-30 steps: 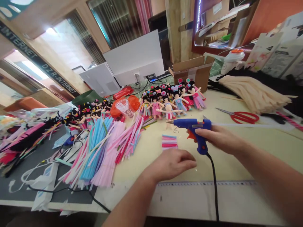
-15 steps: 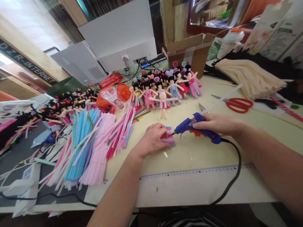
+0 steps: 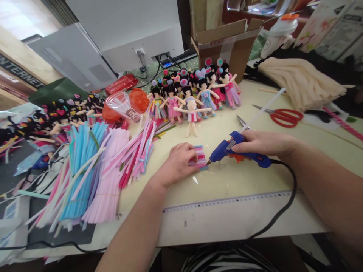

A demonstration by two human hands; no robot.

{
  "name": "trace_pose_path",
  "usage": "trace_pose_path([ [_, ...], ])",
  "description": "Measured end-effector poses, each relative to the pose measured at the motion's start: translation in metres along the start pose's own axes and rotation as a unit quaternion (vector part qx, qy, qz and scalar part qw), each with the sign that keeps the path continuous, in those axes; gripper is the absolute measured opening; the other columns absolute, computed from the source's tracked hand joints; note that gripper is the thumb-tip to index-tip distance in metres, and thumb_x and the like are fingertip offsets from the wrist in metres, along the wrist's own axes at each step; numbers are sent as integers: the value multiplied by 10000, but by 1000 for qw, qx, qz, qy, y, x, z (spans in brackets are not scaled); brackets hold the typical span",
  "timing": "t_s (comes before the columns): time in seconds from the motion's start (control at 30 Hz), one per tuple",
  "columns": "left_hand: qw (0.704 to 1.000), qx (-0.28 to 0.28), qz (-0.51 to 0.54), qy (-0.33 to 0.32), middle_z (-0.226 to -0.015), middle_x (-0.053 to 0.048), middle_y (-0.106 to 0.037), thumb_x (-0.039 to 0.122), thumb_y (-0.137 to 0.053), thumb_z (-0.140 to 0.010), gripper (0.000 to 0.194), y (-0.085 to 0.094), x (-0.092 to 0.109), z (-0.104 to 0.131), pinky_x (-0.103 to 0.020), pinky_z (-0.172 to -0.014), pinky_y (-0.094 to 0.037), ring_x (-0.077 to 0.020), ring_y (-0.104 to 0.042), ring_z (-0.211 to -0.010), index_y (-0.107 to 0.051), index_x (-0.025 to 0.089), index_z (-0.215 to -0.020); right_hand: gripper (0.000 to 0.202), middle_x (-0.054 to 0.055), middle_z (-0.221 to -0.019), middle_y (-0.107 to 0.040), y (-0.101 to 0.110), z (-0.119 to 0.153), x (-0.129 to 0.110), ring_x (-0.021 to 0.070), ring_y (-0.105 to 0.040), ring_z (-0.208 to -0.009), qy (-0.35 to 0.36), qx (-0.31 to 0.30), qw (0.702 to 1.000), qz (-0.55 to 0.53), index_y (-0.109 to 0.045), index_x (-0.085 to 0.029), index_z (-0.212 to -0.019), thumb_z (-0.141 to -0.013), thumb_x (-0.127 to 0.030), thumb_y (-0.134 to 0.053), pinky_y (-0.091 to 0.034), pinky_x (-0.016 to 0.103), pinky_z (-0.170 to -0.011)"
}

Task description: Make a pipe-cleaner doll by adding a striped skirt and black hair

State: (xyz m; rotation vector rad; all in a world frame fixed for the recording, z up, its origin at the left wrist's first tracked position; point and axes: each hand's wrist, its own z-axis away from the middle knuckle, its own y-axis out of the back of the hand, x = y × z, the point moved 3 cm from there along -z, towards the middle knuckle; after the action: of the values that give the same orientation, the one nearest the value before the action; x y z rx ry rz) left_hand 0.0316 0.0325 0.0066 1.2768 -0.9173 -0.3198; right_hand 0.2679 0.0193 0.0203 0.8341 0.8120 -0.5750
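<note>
Bright, pale light spills from the window (image 3: 25,13) at upper left, washing it out, and the pale table (image 3: 227,179) is evenly lit with faint, soft shadows. Wide-angle distortion tilts and stretches the edges, and fine detail looks slightly soft.

Only word I can properly read is "INTERNET", pale caps on a dark strip (image 3: 21,71) left of the big white monitor (image 3: 127,28). There's small print on the white carton (image 3: 338,34) far right of the monitor, a label on the blue glue gun (image 3: 222,150) and marks on the ruler (image 3: 221,201), both below the monitor and to its right, but they're all too tiny or blurry lol
</note>
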Motion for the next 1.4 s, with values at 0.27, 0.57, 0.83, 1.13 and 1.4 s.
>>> trace_pose_path([
  [0.27, 1000, -3, -3, 0, -1001, -42, -569, 283, -663, -751, 147, 1, 2, 0, -398, -912, -399, -217, -514, -970, -539, 205, -746, 342, 56, -671, -667, -1, -1, -1, 181, -581, -553, -9, -6, 1000, 4, -703, -202, -766, -695, -531, -643, -447, 271, -416],
  [0.57, 1000, -4, -8, -3, -999, -48, -572, 273, -656, -751, 140, 2, 4, 0, -386, -901, -399, -213, -518, -957, -537, 200, -745, 332, 52, -684, -678, 1, -2, 3, 190, -601, -575, -28, 11, 999, 21, -701, -198, -742, -687, -523, -659, -487, 281, -448],
  [0.83, 1000, -6, -10, -5, -996, -42, -571, 271, -648, -759, 138, 2, 4, 0, -385, -897, -398, -210, -517, -960, -529, 204, -740, 316, 53, -679, -676, 1, -4, 6, 199, -615, -573, -5, 10, 999, 34, -706, -229, -731, -731, -534, -628, -496, 287, -429],
  [1.13, 1000, -3, -13, -7, -974, -46, -575, 277, -674, -758, 159, 2, 5, 0, -367, -874, -407, -204, -525, -937, -538, 199, -734, 336, 42, -666, -650, 1, -5, 5, 168, -585, -557, -35, 32, 998, 51, -671, -190, -779, -727, -519, -622, -469, 259, -428],
  [1.4, 1000, -2, -20, -10, -962, -42, -577, 288, -673, -770, 150, 2, 5, 0, -364, -861, -406, -201, -522, -922, -554, 199, -750, 323, 29, -667, -638, 1, -5, 2, 159, -578, -569, -38, 67, 995, 64, -645, -185, -781, -734, -503, -615, -463, 259, -463],
])
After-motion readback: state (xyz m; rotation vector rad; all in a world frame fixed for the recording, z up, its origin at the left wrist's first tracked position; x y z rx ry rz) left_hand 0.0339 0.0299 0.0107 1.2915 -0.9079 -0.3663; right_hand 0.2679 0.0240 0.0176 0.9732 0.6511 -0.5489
